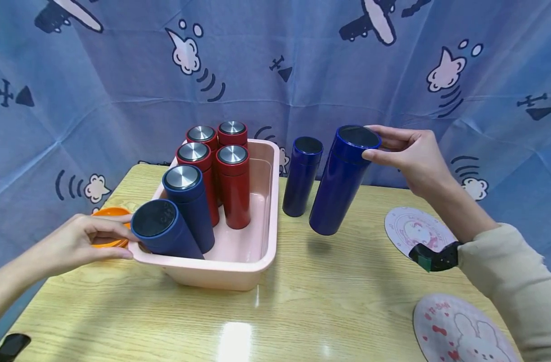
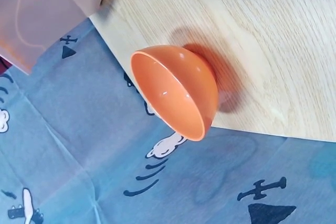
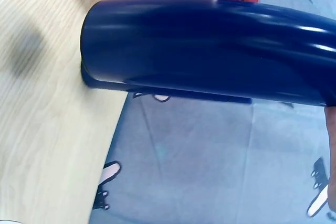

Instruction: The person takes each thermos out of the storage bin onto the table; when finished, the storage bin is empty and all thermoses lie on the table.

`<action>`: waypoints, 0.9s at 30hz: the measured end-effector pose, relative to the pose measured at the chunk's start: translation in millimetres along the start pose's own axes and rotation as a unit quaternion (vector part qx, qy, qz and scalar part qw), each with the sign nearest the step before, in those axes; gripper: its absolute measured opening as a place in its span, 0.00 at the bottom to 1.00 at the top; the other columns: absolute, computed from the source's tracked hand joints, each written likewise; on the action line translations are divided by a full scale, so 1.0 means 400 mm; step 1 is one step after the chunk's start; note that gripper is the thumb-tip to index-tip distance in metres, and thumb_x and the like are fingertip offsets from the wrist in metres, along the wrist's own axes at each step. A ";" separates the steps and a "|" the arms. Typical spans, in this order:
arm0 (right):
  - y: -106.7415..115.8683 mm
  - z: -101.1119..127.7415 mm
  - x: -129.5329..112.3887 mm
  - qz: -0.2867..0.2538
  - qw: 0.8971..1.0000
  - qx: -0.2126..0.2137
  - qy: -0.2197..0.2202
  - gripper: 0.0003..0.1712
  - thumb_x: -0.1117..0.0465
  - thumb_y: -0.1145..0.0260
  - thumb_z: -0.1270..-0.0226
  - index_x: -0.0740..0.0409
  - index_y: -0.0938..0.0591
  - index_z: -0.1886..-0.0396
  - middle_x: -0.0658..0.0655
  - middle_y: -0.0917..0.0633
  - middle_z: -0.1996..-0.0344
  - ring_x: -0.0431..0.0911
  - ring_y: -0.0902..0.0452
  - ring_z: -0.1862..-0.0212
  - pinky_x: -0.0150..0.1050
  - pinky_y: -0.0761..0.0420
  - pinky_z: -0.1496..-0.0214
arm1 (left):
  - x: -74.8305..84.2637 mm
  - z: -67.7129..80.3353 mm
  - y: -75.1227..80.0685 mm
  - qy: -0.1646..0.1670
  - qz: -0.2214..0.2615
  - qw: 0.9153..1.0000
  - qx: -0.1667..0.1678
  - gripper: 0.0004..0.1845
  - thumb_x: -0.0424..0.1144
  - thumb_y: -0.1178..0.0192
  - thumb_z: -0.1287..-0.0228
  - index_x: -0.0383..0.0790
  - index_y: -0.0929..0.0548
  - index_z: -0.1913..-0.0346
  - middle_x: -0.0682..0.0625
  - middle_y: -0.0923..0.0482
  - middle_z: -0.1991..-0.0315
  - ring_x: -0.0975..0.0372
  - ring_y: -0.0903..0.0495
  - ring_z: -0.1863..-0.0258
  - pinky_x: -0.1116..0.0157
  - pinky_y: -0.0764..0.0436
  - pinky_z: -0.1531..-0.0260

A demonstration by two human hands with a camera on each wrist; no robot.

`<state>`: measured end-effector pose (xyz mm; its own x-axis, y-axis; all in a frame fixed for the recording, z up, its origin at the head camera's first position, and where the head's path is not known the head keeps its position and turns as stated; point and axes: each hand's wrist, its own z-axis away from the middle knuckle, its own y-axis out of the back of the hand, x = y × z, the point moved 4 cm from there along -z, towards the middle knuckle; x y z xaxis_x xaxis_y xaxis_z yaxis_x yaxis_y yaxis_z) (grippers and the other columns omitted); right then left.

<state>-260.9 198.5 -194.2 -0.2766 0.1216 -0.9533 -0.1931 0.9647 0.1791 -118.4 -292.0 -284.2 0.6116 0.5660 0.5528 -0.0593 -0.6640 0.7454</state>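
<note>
Tub (image 1: pixel 212 274) holds six bottles (image 1: pixel 237 196); left hand (image 1: pixel 87 239) grips it, right hand (image 1: pixel 406 153) pinches a seventh (image 1: pixel 339 188); an eighth (image 1: pixel 300 180) remains on the surface (image 1: pixel 348 311), near its back edge.

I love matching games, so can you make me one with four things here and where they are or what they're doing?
1. orange bowl
2. red bottles
3. right hand
4. bunny mat

A. inside the pink tub
B. near right of the table
C. gripping a blue bottle
D. left of the pink tub

Pairs: 1-D, 2-A, 3-C, 4-B
</note>
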 end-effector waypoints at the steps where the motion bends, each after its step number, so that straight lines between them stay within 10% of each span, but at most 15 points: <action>1: 0.004 0.000 0.008 -0.005 1.000 0.001 0.003 0.22 0.73 0.28 0.47 0.57 0.15 0.50 0.48 0.12 0.63 0.38 0.16 0.56 0.27 0.22 0.47 | 0.000 0.000 0.000 -0.002 -0.001 1.000 0.001 0.23 0.22 0.24 0.64 0.48 0.13 0.63 0.63 0.16 0.59 0.81 0.31 0.42 0.85 0.26 0.57; 27: 0.098 -0.066 0.216 0.021 0.999 0.024 -0.002 0.24 0.74 0.27 0.48 0.54 0.15 0.50 0.40 0.13 0.60 0.31 0.19 0.54 0.21 0.22 0.54 | -0.002 0.000 0.002 -0.002 0.061 0.998 -0.007 0.22 0.18 0.27 0.61 0.42 0.13 0.61 0.63 0.19 0.51 0.78 0.29 0.42 0.80 0.22 0.56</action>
<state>-317.3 240.5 -263.2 -0.2806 0.1634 -0.9458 -0.1363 0.9686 0.2078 -119.0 -292.8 -284.1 0.6018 0.4797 0.6385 -0.1438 -0.7213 0.6775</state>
